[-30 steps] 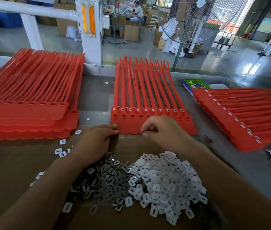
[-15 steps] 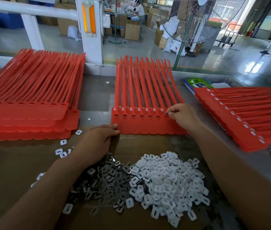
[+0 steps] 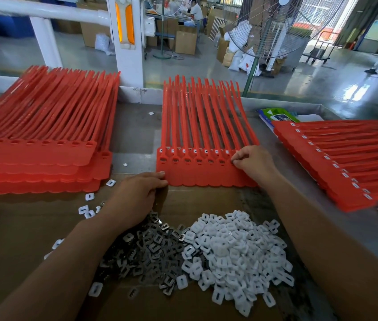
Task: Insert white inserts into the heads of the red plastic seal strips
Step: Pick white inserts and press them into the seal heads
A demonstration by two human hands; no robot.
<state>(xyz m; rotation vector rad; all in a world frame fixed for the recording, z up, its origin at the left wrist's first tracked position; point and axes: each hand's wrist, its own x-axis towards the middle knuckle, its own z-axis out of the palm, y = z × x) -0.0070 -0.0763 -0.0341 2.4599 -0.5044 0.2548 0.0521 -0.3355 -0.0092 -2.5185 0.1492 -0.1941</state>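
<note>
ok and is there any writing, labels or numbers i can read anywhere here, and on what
No text here can be read.
Too blurred: the printed label on the green and blue packet beside the right-hand stack.
Too blurred: a red mark on the white sack on the floor by the fan.
No print shows on the red seal strips or the white inserts.

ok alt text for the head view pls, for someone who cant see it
A person's right hand pinches at the rightmost head of a sheet of red seal strips while the left hand rests against its near left corner. Piles of white inserts and grey metal clips lie nearer the camera; more red stacks sit either side.
</note>
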